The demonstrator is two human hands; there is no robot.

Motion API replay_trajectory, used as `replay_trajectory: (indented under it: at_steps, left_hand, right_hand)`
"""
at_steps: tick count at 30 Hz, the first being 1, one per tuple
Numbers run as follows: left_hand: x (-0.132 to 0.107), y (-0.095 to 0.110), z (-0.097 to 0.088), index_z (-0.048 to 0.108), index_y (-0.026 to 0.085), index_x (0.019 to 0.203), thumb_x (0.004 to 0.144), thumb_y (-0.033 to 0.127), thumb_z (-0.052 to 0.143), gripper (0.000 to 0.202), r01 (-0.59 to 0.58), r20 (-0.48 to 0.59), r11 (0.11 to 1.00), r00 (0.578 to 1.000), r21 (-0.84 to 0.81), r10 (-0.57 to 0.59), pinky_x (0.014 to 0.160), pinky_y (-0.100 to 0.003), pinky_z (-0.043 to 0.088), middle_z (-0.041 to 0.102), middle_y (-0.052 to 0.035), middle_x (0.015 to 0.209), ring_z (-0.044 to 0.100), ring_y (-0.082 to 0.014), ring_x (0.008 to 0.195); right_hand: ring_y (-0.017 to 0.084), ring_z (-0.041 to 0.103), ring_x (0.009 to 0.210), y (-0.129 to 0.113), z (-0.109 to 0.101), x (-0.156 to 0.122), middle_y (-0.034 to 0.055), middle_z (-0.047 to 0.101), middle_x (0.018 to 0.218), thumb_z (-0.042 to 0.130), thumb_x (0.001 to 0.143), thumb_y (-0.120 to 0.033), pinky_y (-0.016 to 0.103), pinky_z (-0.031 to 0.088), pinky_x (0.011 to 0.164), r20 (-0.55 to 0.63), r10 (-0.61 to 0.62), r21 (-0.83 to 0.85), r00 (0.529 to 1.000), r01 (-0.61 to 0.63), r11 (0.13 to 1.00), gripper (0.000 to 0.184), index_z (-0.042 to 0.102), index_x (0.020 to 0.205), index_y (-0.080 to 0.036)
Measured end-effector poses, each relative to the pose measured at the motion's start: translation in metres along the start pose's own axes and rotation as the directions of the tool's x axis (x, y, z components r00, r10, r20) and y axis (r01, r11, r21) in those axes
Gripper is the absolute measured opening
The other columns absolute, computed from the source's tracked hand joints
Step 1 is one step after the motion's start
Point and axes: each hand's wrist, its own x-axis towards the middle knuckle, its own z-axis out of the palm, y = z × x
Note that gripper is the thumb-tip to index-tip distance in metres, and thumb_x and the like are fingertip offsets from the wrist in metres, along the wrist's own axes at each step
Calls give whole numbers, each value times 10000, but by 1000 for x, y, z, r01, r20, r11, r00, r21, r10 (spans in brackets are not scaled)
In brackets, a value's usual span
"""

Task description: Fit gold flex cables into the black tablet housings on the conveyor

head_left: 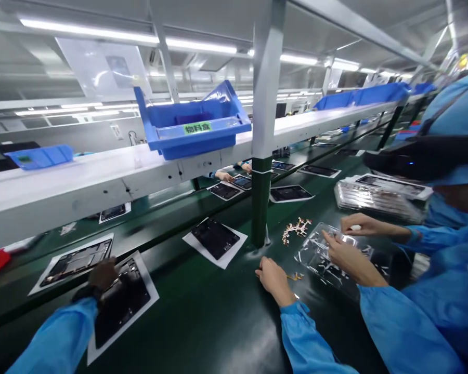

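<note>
My left hand point(101, 278), dark and blurred, rests on the upper left corner of a dark tablet panel point(122, 304) that lies on a white sheet point(148, 298). Its fingers look curled but I cannot make them out. My right hand point(273, 279) lies on the green belt point(203, 317) with its fingers curled under. Small gold parts point(295, 276) lie just to its right. What the fingers hold, if anything, is hidden.
A co-worker in blue at the right has both hands point(349, 257) over a clear tray point(315, 254), with a gold part cluster point(296, 229) nearby. More panels on sheets point(215, 239) lie along the belt. A post point(262, 197) stands ahead. A blue bin point(191, 124) sits on the white shelf point(81, 182).
</note>
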Motion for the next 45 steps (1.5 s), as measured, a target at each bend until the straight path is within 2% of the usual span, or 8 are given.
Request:
replay_trajectory:
  at_steps: [4,9,13,24,30,35,41,45]
  left_hand:
    - [31,87,50,648,150,892,891,347,475,262,-89,95,996,991,-11,89,814,-308,497,672,-85,947,652,-235,918]
    - [50,221,94,638,187,1105,844,441,602,366,-362,221,927,900,-99,375,945,-287,450,649,-84,1124,599,-222,1085]
    - [56,271,104,615,129,1078,813,278,610,304,-382,366,924,856,-27,365,858,-339,486,659,-146,1081,629,-276,1031]
    - [58,280,89,586,112,1044,850,198,544,217,-383,530,894,821,232,214,759,-305,482,662,-174,1082,658,-289,987]
    - [52,279,80,615,124,970,802,188,572,184,-454,532,863,798,222,282,740,-306,476,667,-155,1022,660,-282,953]
    - [35,257,48,591,132,961,797,169,552,172,-491,520,851,784,186,339,754,-326,463,659,-143,946,650,-274,906]
    - [-105,211,-1,554,192,940,849,135,476,133,-534,520,842,698,-82,493,732,-255,451,648,-53,933,635,-185,824]
    - [-237,207,28,540,187,936,803,44,503,198,-601,441,794,692,-87,572,643,-266,454,648,-48,886,622,-199,760]
  right_hand:
    - [181,640,818,-11,-2,-10,96,634,936,571,902,-177,263,367,644,15,-21,-12,1000,21,1000,47,582,861,-157]
    - [194,657,871,-50,-12,-54,43,688,923,569,920,-252,274,364,671,23,-125,37,992,124,992,55,588,944,-207]
    - [168,665,827,-75,-17,-102,10,710,913,529,939,-242,264,364,659,-80,-308,236,948,319,918,78,598,974,-235]
    - [102,613,666,-73,-31,-137,-65,642,733,675,849,-280,192,387,627,-223,-308,703,925,371,607,121,572,897,-238]
    - [89,535,599,-72,-32,-135,-62,584,651,661,873,-367,195,380,606,-262,-276,796,925,369,480,145,641,829,-231]
    - [92,578,640,-55,-49,-146,-19,676,772,592,898,-216,187,424,627,-182,-363,875,914,319,365,98,673,950,-197]
    - [123,592,723,-14,-97,-180,7,637,837,586,915,-251,221,446,671,-100,-486,779,868,373,504,114,688,871,-224]
    - [157,624,805,-1,-113,-191,40,635,895,540,936,-260,257,485,739,-57,-584,683,810,458,568,136,658,871,-253]
